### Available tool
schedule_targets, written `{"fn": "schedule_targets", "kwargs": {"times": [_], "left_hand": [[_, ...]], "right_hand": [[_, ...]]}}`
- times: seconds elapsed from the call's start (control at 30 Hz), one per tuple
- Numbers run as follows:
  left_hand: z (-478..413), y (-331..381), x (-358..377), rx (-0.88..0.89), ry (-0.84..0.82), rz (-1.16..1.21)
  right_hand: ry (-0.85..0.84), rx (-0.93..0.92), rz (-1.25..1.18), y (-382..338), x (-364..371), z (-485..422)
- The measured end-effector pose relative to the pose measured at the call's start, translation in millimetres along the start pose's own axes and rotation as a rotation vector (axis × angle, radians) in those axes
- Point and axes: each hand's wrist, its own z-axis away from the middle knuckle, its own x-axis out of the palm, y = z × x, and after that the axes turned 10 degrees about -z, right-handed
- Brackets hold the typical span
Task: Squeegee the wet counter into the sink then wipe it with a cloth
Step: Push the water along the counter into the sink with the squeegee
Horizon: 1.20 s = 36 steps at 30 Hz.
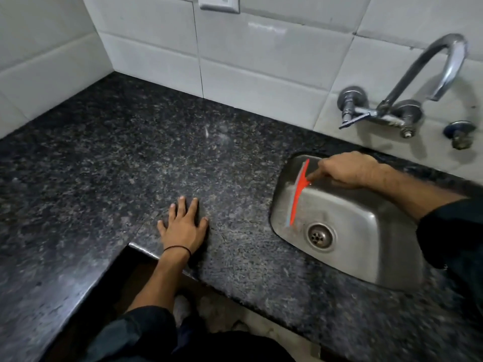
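Counter (130,158): dark speckled granite, polished, L-shaped, running into a corner left of the sink (366,257). A faint pale streak shows on the stone midway between the sink and the corner. Backsplash wall (261,61): large glossy white tiles with grey grout; a white socket plate (219,3) sits high above, left of the sink. Sink itself: brushed stainless steel, rounded rectangle, set into the stone, with 1 round perforated drain (320,235) near its front-left. Tap (407,95): chromed gooseneck, wall-mounted directly behind the sink, lever handle pointing left; 1 smaller valve (459,134) to its right.

Squeegee (298,192): thin red blade with a pale edge, blurred, tilted over the sink's left inner wall, lower end just left of the drain. Right hand (350,169) curled around its handle, above the sink's back edge, dark sleeve behind. Left hand (183,226) spread flat, fingers wide, palm down on the stone left of the sink, holding nothing; thin black band (177,249) on the wrist.
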Motion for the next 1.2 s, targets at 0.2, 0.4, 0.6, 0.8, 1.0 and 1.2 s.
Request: {"fn": "schedule_targets", "kwargs": {"times": [0.2,0.4,0.6,0.8,1.0,1.2], "left_hand": [[5,-29,-22,-0.011,0.174,0.189],[54,-119,-21,-0.409,0.284,0.104],[78,-169,-14,-0.439,-0.016,0.072],[68,-179,-26,-0.421,-0.064,0.103],[64,-118,-29,-0.233,0.172,0.045],[66,-14,-4,0.207,0.024,-0.010]], "right_hand": [[0.199,-0.274,-0.029,-72,-17,-41],[0.237,-0.583,-0.023,-216,-38,-101],[0.272,-0.732,0.097,-329,-53,-125],[0.187,-0.681,0.052,-315,-44,-117],[0.039,-0.613,0.055,-197,13,-69],[-0.017,-0.328,0.182,-66,56,21]]}}
